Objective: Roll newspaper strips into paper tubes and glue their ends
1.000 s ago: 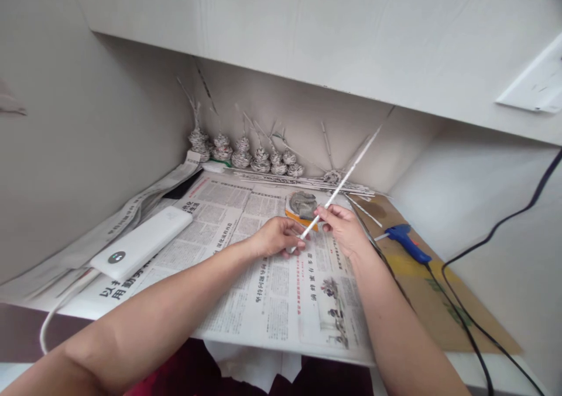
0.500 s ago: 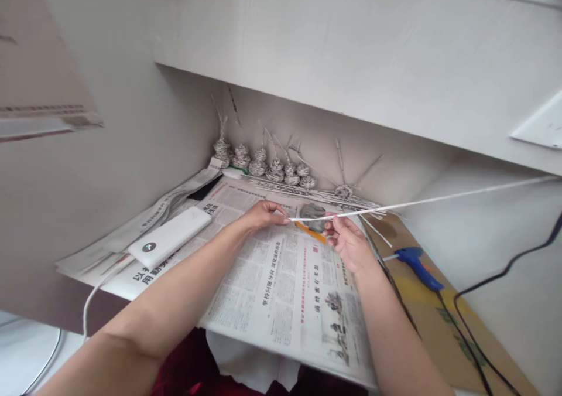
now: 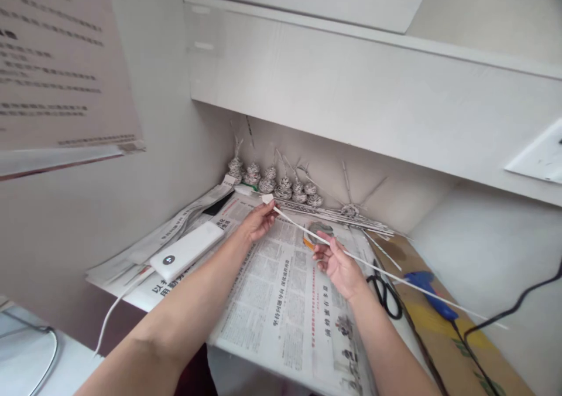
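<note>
A long, thin white rolled paper stick [image 3: 399, 277] runs slantwise between my hands and out to the lower right. My left hand [image 3: 260, 222] pinches it near its left end, where a small flared paper flap [image 3: 267, 198] sticks up past the fingertips. My right hand [image 3: 343, 267] holds the stick between thumb and fingers further along. Behind the right hand, partly covered, lie a grey lump [image 3: 322, 229] and an orange strip-like thing [image 3: 308, 242] on the newspaper [image 3: 285, 302].
Several woven paper gourds [image 3: 284, 188] line the back wall, beside a spoked woven piece [image 3: 350, 210]. Paper sticks [image 3: 333, 215] lie before them. Black scissors [image 3: 389, 302] and a blue glue gun [image 3: 432, 299] are at right; a white power bank [image 3: 188, 252] is at left.
The stick's far end has swung from upper right to lower right. My left hand has risen slightly, and the flared flap now shows. The view has shifted, uncovering the scissors.
</note>
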### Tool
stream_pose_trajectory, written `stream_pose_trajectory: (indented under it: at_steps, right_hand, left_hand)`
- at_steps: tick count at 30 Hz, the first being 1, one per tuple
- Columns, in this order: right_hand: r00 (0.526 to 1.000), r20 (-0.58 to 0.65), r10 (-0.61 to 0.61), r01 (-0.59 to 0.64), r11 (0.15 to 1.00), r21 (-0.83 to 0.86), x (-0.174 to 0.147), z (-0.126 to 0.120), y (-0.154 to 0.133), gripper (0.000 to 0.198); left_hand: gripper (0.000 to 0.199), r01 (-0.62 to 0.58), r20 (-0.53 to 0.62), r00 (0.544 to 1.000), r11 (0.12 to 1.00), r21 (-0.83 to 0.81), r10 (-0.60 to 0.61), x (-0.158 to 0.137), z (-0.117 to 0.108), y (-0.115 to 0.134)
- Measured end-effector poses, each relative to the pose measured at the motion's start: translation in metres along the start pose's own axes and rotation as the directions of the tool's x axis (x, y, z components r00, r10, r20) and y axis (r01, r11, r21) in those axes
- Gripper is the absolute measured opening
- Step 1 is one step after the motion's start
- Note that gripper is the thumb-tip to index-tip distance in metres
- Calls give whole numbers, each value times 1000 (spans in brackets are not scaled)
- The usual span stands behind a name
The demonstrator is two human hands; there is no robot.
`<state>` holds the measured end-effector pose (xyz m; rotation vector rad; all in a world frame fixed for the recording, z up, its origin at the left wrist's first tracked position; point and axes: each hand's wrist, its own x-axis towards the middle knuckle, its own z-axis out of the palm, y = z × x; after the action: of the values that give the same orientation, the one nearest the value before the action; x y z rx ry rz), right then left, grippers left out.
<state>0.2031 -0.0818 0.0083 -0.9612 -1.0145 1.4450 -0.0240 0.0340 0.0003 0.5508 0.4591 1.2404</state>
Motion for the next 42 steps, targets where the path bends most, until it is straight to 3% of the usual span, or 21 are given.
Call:
stream_pose_trajectory:
  at_steps: [5, 7, 8, 10, 12, 14, 15, 17, 19, 21, 24, 28, 30, 31, 33, 34, 35, 37, 39, 41, 42]
  right_hand:
    - [991, 17, 133, -129, 981, -142, -14, 25, 13, 53]
    - [992, 48, 113, -88, 930, -357, -32, 37, 19, 52]
    - [997, 69, 40, 0, 863, -505, -43, 42, 21, 48]
    - [957, 193, -218, 285, 571, -770, -64, 46, 21, 32]
    - [850, 298, -434, 408, 187, -894, -80, 40, 16, 27]
    - [796, 290, -531, 284, -96, -954, -90, 24, 7, 32]
    - [795, 241, -557, 163, -186, -969, -93, 13, 3, 35]
    - [799, 171, -576, -19, -308, -951, -98, -9, -4, 41]
    - [802, 128, -584, -120, -368, -922, -103, -28, -6, 41]
    - [820, 105, -563, -137, -371, -919, -110, -39, -4, 38]
    - [842, 133, -522, -42, -310, -950, -122, -41, 6, 33]
    - [871, 77, -485, 5, -148, -989, -139, -23, 19, 26]
    - [909, -26, -416, -6, 50, -999, -145, -9, 23, 26]
    - [937, -93, -337, -25, 199, -980, -149, -2, 23, 27]
    - [975, -218, -44, -157, 560, -814, -155, 11, 23, 32]
    - [959, -237, 154, -274, 712, -646, -158, 16, 23, 34]
    - [923, -208, 324, -385, 799, -461, -162, 21, 22, 33]
    - [843, -120, 524, -537, 819, -201, -168, 27, 21, 31]
    - [840, -139, 525, -542, 802, -249, -172, 28, 19, 31]
    - [924, -230, 304, -381, 745, -547, -174, 26, 16, 32]
    - [959, -250, 130, -273, 652, -707, -175, 24, 15, 32]
  left_hand:
    - [9, -118, -198, 977, 977, -176, 82, 7, -2, -2]
    - [12, -142, -260, 961, 973, -182, 91, 8, -3, 0]
    - [12, -151, -278, 956, 972, -178, 97, 9, -3, 1]
    - [14, -170, -309, 944, 971, -166, 112, 8, -4, 4]
    - [15, -190, -335, 934, 968, -163, 127, 6, -4, 7]
    - [16, -194, -344, 930, 966, -171, 126, 4, -3, 10]
    - [17, -190, -344, 931, 966, -177, 120, 4, -3, 12]
    - [18, -168, -339, 936, 967, -193, 95, 4, -2, 13]
    - [19, -147, -334, 940, 967, -210, 70, 5, -1, 13]
    - [20, -138, -336, 940, 964, -229, 55, 6, -1, 12]
    - [19, -131, -351, 936, 958, -256, 34, 6, -1, 10]
    - [24, -126, -347, 938, 944, -303, 14, 6, 0, 9]
    - [28, -134, -337, 941, 935, -329, 16, 7, 1, 10]
    - [30, -135, -330, 944, 931, -340, 16, 7, 2, 11]
    - [32, -120, -307, 952, 927, -356, 5, 6, 3, 13]
    - [32, -107, -294, 956, 926, -362, -5, 5, 4, 13]
    - [32, -91, -279, 960, 926, -367, -17, 5, 5, 14]
    - [32, -55, -247, 968, 925, -375, -43, 3, 6, 15]
    - [33, -25, -223, 973, 924, -382, -66, 1, 7, 15]
    - [34, -11, -213, 974, 922, -387, -77, 1, 7, 15]
    - [35, -11, -213, 974, 921, -390, -78, 1, 8, 15]
